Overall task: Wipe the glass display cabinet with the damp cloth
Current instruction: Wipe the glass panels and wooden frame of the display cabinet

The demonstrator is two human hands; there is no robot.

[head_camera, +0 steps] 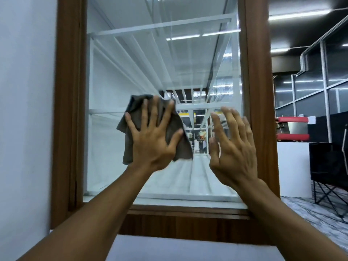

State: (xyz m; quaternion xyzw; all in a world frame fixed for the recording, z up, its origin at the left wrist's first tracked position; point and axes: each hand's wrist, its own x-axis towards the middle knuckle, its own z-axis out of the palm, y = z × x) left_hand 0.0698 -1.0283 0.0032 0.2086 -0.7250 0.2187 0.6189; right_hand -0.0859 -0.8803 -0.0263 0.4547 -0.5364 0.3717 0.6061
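Observation:
The glass display cabinet (116,68) fills the middle of the head view, a tall pane in a brown wooden frame with white shelves behind it. My left hand (152,136) is spread flat, fingers straight, and presses a dark grey cloth (131,110) against the glass at mid height, left of centre. The cloth hangs crumpled below and beside the palm. My right hand (231,146) is raised beside it near the right frame post, fingers spread and relaxed, holding nothing; whether it touches the glass I cannot tell.
A white wall (26,110) borders the cabinet on the left. To the right stand a white counter (293,166) with a red machine (291,129) and a black folding chair (327,166) on patterned floor. A pale ledge (188,247) lies just below the frame.

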